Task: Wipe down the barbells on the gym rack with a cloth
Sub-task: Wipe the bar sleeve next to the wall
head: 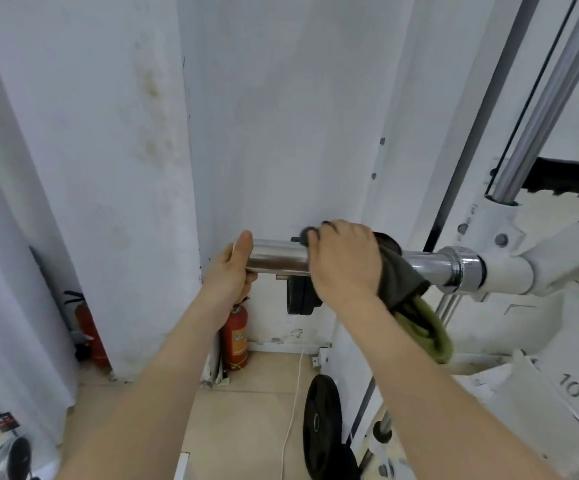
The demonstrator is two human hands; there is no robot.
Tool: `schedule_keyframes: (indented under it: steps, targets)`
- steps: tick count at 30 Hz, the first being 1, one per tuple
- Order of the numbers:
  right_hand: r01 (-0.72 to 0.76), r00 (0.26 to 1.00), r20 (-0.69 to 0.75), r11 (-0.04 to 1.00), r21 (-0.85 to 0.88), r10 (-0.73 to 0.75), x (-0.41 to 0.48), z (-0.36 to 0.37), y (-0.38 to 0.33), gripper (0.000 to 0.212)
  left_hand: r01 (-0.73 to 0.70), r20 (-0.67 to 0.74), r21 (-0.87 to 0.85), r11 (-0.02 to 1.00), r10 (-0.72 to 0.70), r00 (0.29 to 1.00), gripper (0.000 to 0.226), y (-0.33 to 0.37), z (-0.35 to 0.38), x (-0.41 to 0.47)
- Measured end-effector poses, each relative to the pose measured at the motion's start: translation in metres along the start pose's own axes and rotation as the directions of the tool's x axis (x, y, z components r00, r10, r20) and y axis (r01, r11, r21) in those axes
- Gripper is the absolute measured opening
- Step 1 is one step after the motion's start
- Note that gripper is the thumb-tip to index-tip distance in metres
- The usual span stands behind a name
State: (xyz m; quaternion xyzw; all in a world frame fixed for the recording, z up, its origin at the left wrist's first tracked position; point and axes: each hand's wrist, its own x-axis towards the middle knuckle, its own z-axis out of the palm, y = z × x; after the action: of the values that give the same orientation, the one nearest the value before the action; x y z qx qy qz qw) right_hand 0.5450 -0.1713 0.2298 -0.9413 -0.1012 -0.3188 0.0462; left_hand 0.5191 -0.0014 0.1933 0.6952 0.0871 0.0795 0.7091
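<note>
Over barbell (277, 256), right hand (345, 258) around cloth (400, 273)

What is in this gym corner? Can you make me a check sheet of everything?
Surface: tan floor, marked along the wall base.
Job's things: chrome barbell end sticking out from the white rack; dark green cloth draped over it, tail hanging down.
Clutter: black weight plate standing low by the rack; smaller plate behind the bar.
Hands: left hand grips the bar's free end; right hand holds the cloth around the bar.
Cables: thin white cord across the floor.
Surroundings: stained white wall; red fire extinguisher in the corner, second extinguisher further left.
</note>
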Motion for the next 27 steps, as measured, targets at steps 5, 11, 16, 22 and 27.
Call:
schedule_keyframes:
  steps: [5, 11, 16, 22, 27]
  targets:
    - [0.162, 0.983, -0.116, 0.973, 0.165, -0.144, -0.004, 0.014, -0.072, 0.03, 0.037, 0.267, -0.282, 0.959, 0.041, 0.963, 0.044, -0.006, -0.015, -0.001]
    - [0.039, 0.996, -0.085, 0.999, 0.021, -0.037, -0.015, 0.007, 0.06, 0.039, -0.065, 0.156, 0.103, 0.993, 0.049, 0.987, 0.028, 0.004, -0.017, -0.01]
    - [-0.272, 0.956, -0.11, 0.962, 0.009, 0.271, -0.022, 0.004, 0.115, 0.038, -0.282, -0.043, 0.748, 0.601, 0.468, 0.882, 0.037, 0.017, 0.014, 0.002]
    - [-0.085, 0.965, -0.224, 0.967, 0.239, 0.14, -0.043, 0.024, 0.034, 0.036, -0.248, 0.138, 0.96, 0.128, 0.555, 0.82, 0.066, 0.003, 0.053, -0.026]
    - [-0.027, 0.993, -0.119, 0.999, -0.02, 0.025, -0.023, 0.0, 0.104, 0.037, -0.32, 0.233, 0.945, 0.073, 0.536, 0.812, 0.077, 0.004, 0.032, -0.027]
